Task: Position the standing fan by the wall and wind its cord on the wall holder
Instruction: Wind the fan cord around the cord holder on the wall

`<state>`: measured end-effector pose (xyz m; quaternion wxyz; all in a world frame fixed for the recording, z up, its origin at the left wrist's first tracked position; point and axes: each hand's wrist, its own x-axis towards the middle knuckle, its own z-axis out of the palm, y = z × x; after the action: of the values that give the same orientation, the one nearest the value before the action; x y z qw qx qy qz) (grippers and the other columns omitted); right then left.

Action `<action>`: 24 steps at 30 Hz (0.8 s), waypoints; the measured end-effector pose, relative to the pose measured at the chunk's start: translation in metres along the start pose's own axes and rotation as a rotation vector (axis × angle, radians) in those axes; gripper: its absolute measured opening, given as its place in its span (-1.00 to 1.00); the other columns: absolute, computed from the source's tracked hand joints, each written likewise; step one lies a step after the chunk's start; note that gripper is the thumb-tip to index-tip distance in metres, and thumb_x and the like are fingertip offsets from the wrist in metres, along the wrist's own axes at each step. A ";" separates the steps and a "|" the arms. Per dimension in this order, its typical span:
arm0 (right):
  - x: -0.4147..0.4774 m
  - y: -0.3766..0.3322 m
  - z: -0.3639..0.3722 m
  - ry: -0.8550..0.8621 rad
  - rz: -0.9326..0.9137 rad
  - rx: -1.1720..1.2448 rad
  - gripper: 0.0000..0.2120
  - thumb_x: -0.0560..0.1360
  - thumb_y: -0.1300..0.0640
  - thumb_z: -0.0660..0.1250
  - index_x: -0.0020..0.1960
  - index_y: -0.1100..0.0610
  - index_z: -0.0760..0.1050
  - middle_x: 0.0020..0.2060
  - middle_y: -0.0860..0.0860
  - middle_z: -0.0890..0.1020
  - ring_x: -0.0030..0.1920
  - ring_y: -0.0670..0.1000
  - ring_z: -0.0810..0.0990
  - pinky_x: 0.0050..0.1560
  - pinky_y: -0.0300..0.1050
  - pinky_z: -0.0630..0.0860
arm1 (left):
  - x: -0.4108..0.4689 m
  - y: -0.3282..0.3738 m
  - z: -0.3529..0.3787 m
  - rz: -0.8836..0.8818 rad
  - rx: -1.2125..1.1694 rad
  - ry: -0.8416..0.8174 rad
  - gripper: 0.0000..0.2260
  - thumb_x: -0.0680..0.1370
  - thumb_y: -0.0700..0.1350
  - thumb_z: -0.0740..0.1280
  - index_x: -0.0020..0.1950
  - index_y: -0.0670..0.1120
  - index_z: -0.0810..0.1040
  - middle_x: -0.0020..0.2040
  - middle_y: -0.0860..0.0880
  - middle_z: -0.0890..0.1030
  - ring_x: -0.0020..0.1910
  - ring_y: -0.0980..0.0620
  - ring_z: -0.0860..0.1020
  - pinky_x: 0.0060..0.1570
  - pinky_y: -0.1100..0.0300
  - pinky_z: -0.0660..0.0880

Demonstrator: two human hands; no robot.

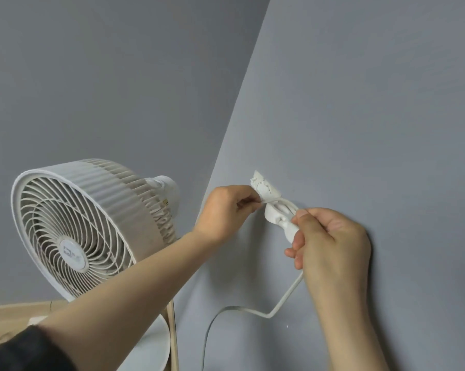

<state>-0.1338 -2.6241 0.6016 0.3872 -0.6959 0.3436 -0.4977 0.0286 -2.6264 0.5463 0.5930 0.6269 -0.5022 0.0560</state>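
Sleeve (pixel 25 349): dark, lower left corner.
Fan (pixel 84 228): white, near the grey wall (pixel 359 103). Its grille faces left and toward the camera. The pole is mostly hidden behind the forearm, and the base (pixel 151 346) is cut off by the bottom edge.
Left hand (pixel 226 210): pinches the cord (pixel 286 295) at the wall holder (pixel 277 210), which slants from upper left to lower right.
Right hand (pixel 333 247): pinches the cord, which hangs down, bends left and leaves the frame. The windings are hard to make out.

- Our left hand (pixel 226 207) is stretched out on a nearly straight bare forearm, dark sleeve (pixel 25 349) up near the elbow, fingertips pinching the cord (pixel 285 298).
- Our right hand (pixel 330 245) comes up from below, fingers curled, thumb pinching the same cord.
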 end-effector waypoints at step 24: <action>-0.030 0.027 -0.009 0.075 -0.022 -0.135 -0.77 0.58 0.18 0.16 -0.21 0.13 0.49 -0.59 -0.02 0.50 -0.63 -0.08 0.48 -0.47 -0.21 0.54 | -0.025 0.001 0.017 -0.232 -0.239 0.031 -0.97 0.44 -0.18 0.46 -0.17 -0.13 0.67 -0.24 -0.06 0.70 -0.29 0.01 0.62 -0.24 0.20 0.52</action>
<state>-0.1533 -2.6124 0.5669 0.3207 -0.7051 0.3828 -0.5034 0.0065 -2.6259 0.5248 0.6736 0.6046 -0.4203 -0.0633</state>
